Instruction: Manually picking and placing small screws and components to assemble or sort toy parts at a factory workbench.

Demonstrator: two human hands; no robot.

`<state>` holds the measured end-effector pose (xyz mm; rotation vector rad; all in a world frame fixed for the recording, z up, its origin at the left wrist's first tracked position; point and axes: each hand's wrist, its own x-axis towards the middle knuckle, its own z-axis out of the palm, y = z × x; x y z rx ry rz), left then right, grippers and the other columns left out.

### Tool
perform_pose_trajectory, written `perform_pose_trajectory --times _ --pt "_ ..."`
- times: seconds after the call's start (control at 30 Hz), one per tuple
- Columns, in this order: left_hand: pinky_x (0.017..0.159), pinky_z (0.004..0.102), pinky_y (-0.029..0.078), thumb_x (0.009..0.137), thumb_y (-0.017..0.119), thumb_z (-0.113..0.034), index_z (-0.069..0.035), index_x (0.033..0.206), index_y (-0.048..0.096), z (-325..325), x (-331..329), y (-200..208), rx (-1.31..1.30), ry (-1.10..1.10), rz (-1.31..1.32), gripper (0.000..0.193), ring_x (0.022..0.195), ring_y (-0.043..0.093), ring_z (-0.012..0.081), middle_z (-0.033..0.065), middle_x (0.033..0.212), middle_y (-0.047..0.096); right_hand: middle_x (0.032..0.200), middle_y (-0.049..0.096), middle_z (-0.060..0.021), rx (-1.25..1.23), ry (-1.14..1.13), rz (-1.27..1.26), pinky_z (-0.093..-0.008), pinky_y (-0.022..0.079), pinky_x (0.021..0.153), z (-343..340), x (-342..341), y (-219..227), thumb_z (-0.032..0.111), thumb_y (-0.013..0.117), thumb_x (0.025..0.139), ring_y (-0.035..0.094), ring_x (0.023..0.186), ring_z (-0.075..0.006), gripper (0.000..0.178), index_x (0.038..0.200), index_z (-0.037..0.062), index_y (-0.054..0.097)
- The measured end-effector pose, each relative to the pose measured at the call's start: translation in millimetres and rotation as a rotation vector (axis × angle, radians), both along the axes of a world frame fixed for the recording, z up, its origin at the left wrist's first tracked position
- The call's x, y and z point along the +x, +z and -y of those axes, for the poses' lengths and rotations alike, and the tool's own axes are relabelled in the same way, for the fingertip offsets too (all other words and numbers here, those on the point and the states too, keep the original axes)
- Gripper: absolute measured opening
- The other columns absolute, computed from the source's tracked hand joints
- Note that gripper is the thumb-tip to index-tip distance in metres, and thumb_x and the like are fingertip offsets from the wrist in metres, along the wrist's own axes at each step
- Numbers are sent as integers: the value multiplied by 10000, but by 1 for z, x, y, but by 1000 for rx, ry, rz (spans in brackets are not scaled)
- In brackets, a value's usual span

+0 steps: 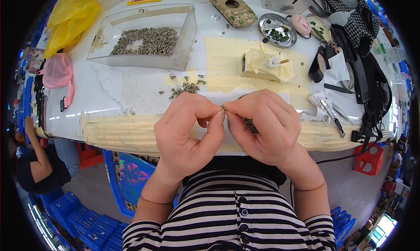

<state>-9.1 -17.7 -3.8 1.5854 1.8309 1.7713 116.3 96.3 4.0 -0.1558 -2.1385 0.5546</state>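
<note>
My left hand and my right hand meet over the near part of the table, thumbs and forefingers pinched. Between the fingertips sits a tiny grey-brown piece, too small to make out its kind. Just beyond my left hand, a loose heap of small grey-brown pieces lies on the table. Partly hidden under my right hand is a round dish holding more such dark little pieces. A clear plastic box at the far left holds a large spread of similar pieces.
Past my right hand stands a tape-covered block with a small white container. Farther back are a camouflage-patterned case and a metal dish of dark green bits. Tweezers and a knife lie right. A pink mesh item sits left.
</note>
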Motion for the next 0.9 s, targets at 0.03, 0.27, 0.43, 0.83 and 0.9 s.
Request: perform_pose_trajectory --times 0.03,0.27,0.43,0.83,0.9 --pt "573 265 434 791 685 52 4 817 625 0 0 1 -21 -22 92 82 634 527 139 58 744 585 727 616 -69 9 8 3 -308 497 527 0 0 0 -50 733 655 612 610 -226 246 883 0 654" --pt "568 234 386 829 645 44 -5 796 608 3 0 3 -89 -67 324 70 615 486 98 25 702 546 764 628 -68 93 12 20 -302 511 540 -1 0 -3 -31 722 658 618 639 -216 263 911 -4 654" --pt "556 272 411 776 664 51 -9 792 607 1 1 8 -121 -2 85 84 604 508 152 60 702 551 764 627 -73 168 -20 42 -301 513 544 -1 0 -8 -19 717 651 620 644 -216 276 919 -10 656" --pt "599 336 478 661 736 62 2 885 660 -4 -2 1 111 66 -484 244 708 580 261 94 835 604 709 622 -67 -107 -13 54 -315 493 531 3 1 4 -50 728 703 611 599 -232 174 844 18 651" --pt "603 339 481 656 740 62 1 891 662 -4 -3 1 106 59 -467 255 713 582 264 95 841 605 712 629 -75 -159 1 66 -317 495 533 1 2 5 -50 730 700 618 605 -236 179 850 16 659"
